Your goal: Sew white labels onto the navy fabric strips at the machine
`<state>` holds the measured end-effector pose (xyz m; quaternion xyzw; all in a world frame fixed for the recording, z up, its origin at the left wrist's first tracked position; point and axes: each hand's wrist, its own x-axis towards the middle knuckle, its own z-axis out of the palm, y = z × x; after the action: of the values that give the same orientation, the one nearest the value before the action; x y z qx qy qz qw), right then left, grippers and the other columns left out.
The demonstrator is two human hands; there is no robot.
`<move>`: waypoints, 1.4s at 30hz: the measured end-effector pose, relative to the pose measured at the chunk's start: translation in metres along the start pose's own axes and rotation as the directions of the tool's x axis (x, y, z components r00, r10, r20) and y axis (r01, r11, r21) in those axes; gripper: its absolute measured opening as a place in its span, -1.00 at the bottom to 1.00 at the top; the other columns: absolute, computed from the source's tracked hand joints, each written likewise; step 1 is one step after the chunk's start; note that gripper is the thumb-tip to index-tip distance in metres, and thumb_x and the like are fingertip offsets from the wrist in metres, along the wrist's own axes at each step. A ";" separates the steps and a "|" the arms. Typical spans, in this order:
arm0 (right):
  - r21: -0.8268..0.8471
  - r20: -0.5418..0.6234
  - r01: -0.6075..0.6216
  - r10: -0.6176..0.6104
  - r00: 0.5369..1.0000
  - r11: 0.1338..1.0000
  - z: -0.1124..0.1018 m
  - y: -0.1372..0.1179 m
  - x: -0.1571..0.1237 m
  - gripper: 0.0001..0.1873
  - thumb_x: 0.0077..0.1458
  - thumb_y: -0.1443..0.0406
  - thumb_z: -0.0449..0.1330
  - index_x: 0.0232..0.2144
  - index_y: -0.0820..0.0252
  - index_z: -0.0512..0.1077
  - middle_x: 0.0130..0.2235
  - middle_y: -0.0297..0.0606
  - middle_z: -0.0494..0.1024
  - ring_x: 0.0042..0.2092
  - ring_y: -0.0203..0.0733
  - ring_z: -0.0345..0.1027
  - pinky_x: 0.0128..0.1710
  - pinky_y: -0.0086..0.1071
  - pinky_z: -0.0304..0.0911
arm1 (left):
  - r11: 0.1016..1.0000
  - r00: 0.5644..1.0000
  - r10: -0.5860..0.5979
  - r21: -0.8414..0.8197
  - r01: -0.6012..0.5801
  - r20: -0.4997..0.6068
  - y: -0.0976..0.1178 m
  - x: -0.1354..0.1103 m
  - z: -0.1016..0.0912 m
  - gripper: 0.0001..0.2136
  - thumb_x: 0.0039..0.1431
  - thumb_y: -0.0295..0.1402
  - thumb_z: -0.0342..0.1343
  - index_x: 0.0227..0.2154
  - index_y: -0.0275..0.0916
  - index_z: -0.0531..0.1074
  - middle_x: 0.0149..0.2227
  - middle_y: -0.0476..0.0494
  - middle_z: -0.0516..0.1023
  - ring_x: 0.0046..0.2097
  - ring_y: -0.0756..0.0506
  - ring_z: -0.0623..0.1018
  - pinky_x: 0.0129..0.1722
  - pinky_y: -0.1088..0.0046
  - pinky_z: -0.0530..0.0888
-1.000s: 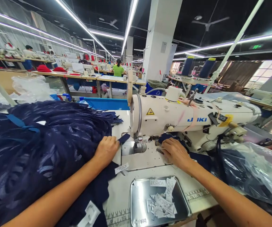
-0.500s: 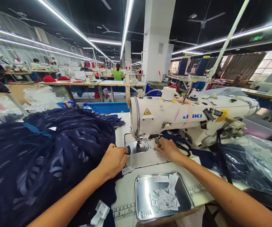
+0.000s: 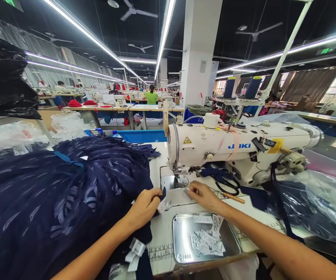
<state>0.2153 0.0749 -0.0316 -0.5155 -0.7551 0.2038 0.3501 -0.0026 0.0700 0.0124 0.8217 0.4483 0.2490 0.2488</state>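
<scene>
My left hand (image 3: 147,205) is closed in a pinch on a navy fabric piece (image 3: 164,192), left of the needle area. A white printed label (image 3: 162,205) hangs by its fingertips; whether it is joined to the fabric I cannot tell. My right hand (image 3: 205,197) is closed, thumb and fingers together, just right of and in front of the needle plate (image 3: 182,181). Something small and pale shows at its fingertips, too small to name. The white sewing machine (image 3: 214,142) stands behind both hands. Below them lies a metal tray (image 3: 182,233) with loose white labels (image 3: 210,241).
A large tied bundle of navy fabric (image 3: 69,194) fills the left side. Black-handled scissors (image 3: 232,187) and an orange-handled tool (image 3: 233,197) lie right of my right hand. Plastic-wrapped dark fabric (image 3: 310,202) sits far right. A person in green (image 3: 151,96) sits farther back.
My right hand has drawn toward me and left, away from under the machine head, uncovering the orange-handled tool. My left hand has shifted slightly toward me with the fabric. The view has tilted up.
</scene>
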 end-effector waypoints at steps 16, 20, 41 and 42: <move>0.955 0.237 -0.268 0.216 0.947 0.129 0.042 -0.101 -0.011 -0.67 -0.27 0.13 0.30 -0.62 0.22 0.28 -0.59 -0.45 0.34 -0.62 -0.45 0.09 -0.58 -0.49 -0.06 | 0.758 0.997 -0.005 -0.650 -0.043 -0.072 0.023 -0.044 -0.022 -0.82 -0.01 -0.36 -0.09 -0.63 -0.29 0.25 -0.51 0.01 0.25 -0.46 0.03 0.22 -0.44 0.53 0.20; 0.948 0.025 -0.111 0.278 0.960 0.298 0.040 -0.106 -0.013 -0.69 -0.25 0.15 0.29 -0.67 0.22 0.27 -0.64 -0.45 0.32 -0.60 -0.44 0.07 -0.52 -0.46 -0.02 | 0.735 0.996 -0.082 -0.677 0.034 -0.038 0.017 -0.051 -0.025 -0.80 0.00 -0.32 -0.11 -0.63 -0.29 0.26 -0.57 0.03 0.20 -0.50 0.04 0.18 -0.48 0.55 0.19; 0.833 -0.057 -0.123 0.305 0.951 0.539 0.038 -0.096 -0.022 -0.66 -0.21 0.07 0.22 -0.68 0.16 0.23 -0.71 -0.45 0.23 -0.46 -0.27 0.19 -0.30 -0.35 0.04 | 0.771 0.966 -0.252 -0.615 0.165 -0.056 0.018 -0.055 -0.019 -0.77 -0.09 -0.21 0.11 -0.56 -0.32 0.36 -0.58 0.06 0.32 -0.54 0.07 0.28 -0.54 0.58 0.26; 0.823 -0.054 -0.128 0.300 0.952 0.553 0.038 -0.095 -0.023 -0.66 -0.19 0.06 0.22 -0.67 0.16 0.23 -0.70 -0.45 0.23 -0.46 -0.26 0.18 -0.30 -0.35 0.04 | 0.776 0.967 -0.245 -0.611 0.155 -0.065 0.018 -0.056 -0.019 -0.77 -0.09 -0.21 0.11 -0.57 -0.32 0.37 -0.57 0.05 0.32 -0.53 0.06 0.29 -0.53 0.58 0.26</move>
<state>0.1316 0.0187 -0.0008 -0.4034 -0.4726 0.5175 0.5883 -0.0305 0.0168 0.0275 0.6280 0.4472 0.4077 0.4892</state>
